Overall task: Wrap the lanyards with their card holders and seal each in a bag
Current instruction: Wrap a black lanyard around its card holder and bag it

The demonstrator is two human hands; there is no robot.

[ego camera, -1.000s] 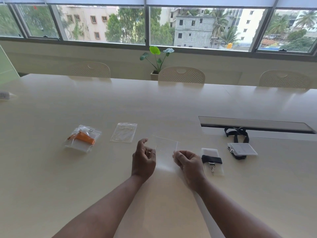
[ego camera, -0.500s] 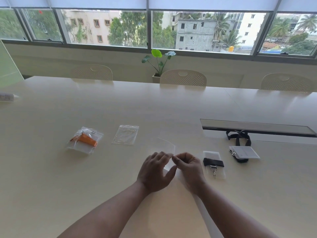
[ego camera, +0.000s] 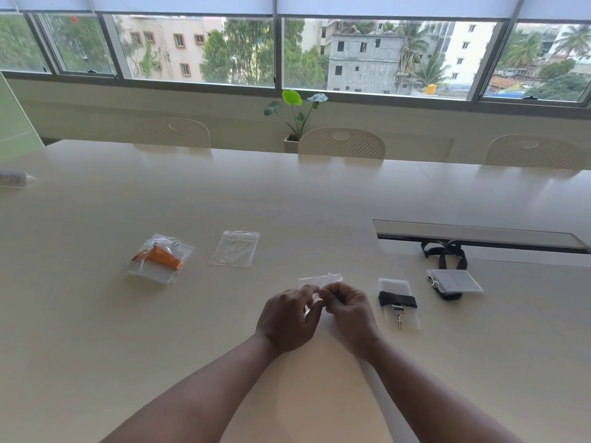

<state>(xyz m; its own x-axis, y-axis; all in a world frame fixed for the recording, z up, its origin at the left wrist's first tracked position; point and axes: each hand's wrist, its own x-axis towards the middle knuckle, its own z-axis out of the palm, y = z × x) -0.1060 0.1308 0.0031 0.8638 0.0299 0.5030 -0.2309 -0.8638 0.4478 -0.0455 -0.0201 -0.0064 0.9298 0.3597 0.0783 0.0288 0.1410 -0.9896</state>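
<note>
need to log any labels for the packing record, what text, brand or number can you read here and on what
No text can be read in this view.
The white card in the card holder shows faint marks, too small to read.
The object at the table's left edge has dark marks, too blurred to read.
The clear bag held by the left hand and right hand shows no print.

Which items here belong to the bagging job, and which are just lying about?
Job: clear bag held by both hands; wrapped black lanyard; unwrapped black lanyard; spare bag; bagged orange lanyard.
Lying about: potted plant; chairs; object at left edge.
</note>
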